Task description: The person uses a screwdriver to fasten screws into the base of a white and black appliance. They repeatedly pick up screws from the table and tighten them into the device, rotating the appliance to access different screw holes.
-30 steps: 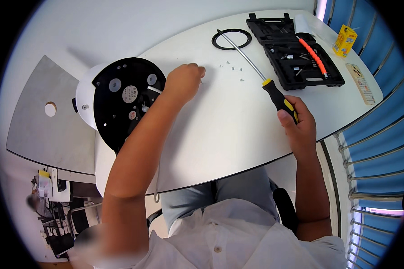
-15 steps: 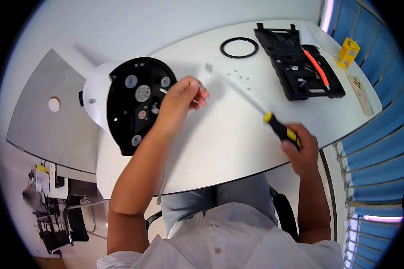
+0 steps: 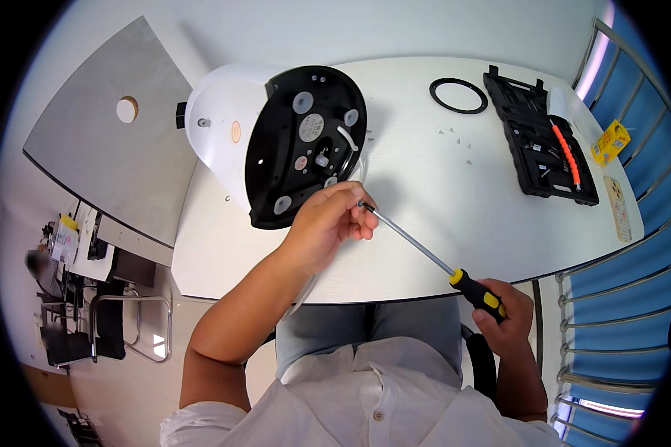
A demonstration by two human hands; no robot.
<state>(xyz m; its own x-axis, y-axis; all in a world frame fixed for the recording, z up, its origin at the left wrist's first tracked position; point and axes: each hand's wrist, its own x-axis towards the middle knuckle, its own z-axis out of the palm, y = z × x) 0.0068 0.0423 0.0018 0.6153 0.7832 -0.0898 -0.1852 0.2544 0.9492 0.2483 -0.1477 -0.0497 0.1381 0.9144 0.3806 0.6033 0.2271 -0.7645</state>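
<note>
Both hands have drawn together since the earlier frame: the long steel screwdriver with a black-and-yellow handle (image 3: 458, 277) now has its tip at the left hand (image 3: 332, 223), where before it was well apart. Mid-frame, the left thumb and fingertips are pinched nearly closed on a small metal piece (image 3: 361, 204) (too small to make out clearly) that meets the tip. Lower right of centre, the right hand (image 3: 508, 320) is curled firmly around the handle, its shaft slanting up to the left.

Left of centre, on the white curved-edge table (image 3: 224, 257), a white rounded appliance (image 3: 224, 100) lies tipped, its black plastic base (image 3: 287, 145) facing the camera, just beside the left hand. Towards the upper right sit tiny silvery screws (image 3: 458, 141), a thin black ring (image 3: 462, 111), an open black tool case (image 3: 566, 194) with an orange flexible shaft (image 3: 566, 155), and a yellow box (image 3: 610, 142).
</note>
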